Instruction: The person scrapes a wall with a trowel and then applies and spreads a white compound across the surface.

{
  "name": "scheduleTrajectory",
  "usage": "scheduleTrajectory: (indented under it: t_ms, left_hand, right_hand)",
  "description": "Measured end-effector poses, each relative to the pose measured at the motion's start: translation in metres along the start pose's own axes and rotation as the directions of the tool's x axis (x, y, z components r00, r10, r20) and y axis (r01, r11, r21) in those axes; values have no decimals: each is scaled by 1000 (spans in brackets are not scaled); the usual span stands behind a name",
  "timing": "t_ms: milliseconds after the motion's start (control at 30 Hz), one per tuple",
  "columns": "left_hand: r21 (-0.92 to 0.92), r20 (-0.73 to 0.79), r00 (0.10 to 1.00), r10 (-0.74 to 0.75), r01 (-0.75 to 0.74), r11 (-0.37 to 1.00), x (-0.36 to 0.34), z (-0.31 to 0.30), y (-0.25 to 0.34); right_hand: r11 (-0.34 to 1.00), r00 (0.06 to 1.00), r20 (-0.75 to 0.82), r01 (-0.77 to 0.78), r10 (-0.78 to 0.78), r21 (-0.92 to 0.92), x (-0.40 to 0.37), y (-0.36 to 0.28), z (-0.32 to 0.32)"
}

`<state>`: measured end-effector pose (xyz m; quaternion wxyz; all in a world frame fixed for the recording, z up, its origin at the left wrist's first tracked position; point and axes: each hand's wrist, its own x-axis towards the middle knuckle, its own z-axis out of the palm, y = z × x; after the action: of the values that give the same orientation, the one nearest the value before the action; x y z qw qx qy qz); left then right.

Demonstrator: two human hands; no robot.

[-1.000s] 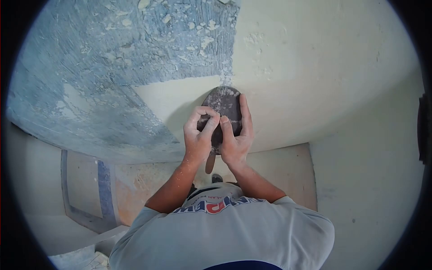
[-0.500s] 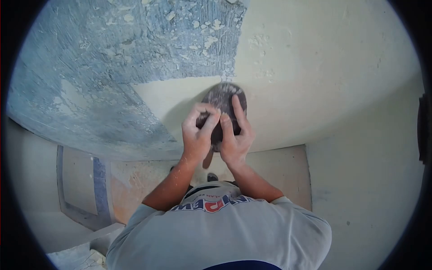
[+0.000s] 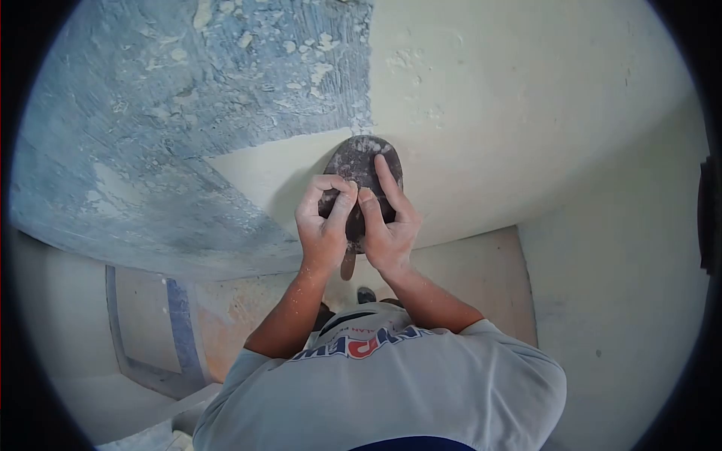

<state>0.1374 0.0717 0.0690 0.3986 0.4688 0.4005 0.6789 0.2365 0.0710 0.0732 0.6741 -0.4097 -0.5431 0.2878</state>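
A dark oval tool (image 3: 353, 159), dusted with white, stands in front of the wall at the centre, a brown handle-like end (image 3: 348, 265) sticking out below it. My left hand (image 3: 323, 222) is closed at the tool's left side, thumb and index fingertip pinched together. On the right side, my right hand (image 3: 390, 225) has its index finger stretched up along the tool's face and its thumb bent near my left fingertips. Other fingers of both hands are hidden behind the tool. Whitish dust coats both hands.
Rough blue wall with flaking patches (image 3: 226, 83) fills the upper left. Smooth pale wall (image 3: 511, 113) spreads to the right. Below are the floor (image 3: 481, 274), a dark shoe (image 3: 366, 295) and a blue-edged panel (image 3: 150, 323) at the lower left. A dark object (image 3: 707, 216) lies at the right edge.
The view has shifted, so the wall's blue patch sits further left. Both hands and the tool appear slightly further left, with nearly the same grip.
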Motion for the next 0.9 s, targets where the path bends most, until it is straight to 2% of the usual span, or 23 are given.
scheduleTrajectory:
  t_ms: [67, 133, 233, 367, 433, 467, 533, 633, 733, 767, 900]
  left_hand:
    - [32, -8, 1000, 17, -17, 999, -9, -2, -7]
    - [58, -11, 998, 70, -69, 996, -1, 2, -4]
    - [7, -3, 1000, 10, -9, 1000, 1, 3, 2]
    - [85, -26, 997, 72, -70, 994, -5, -1, -9]
    - [92, -22, 993, 114, -111, 990, 3, 1, -5]
    - [56, -14, 996, 83, -82, 995, 3, 2, -2]
    - [36, -10, 1000, 15, -15, 999, -2, 2, 2]
    - [-44, -36, 999, -7, 5, 999, -7, 5, -6]
    - [137, -2, 997, 79, -78, 988, -19, -1, -20]
    - [35, 3, 1000, -25, 25, 999, -25, -2, -21]
    - [62, -19, 1000, -3, 4, 998, -31, -3, -25]
  right_hand:
    - [1000, 1000, 0, -16, 16, 8, -7, 4, -2]
    - [997, 997, 26, 71, -71, -6, -3, 8, -3]
    - [999, 1000, 17, 14, -14, 34, 1, 0, -1]
    - [999, 1000, 0, 29, -29, 24, -4, 6, -1]
    - [994, 994, 1, 111, -111, 15, 0, 8, -1]
    - [994, 994, -1, 108, -108, 15, 0, 8, -1]
    - [999, 1000, 28, -13, 12, 37, -2, 1, -3]
    - [997, 997, 42, -67, 66, 34, -3, 1, -8]
    - [999, 997, 56, -51, 50, 10, -13, 15, -15]
    - [997, 997, 45, -66, 65, 28, -17, 19, -15]
    - [991, 991, 35, -127, 126, 48, -26, 19, -14]
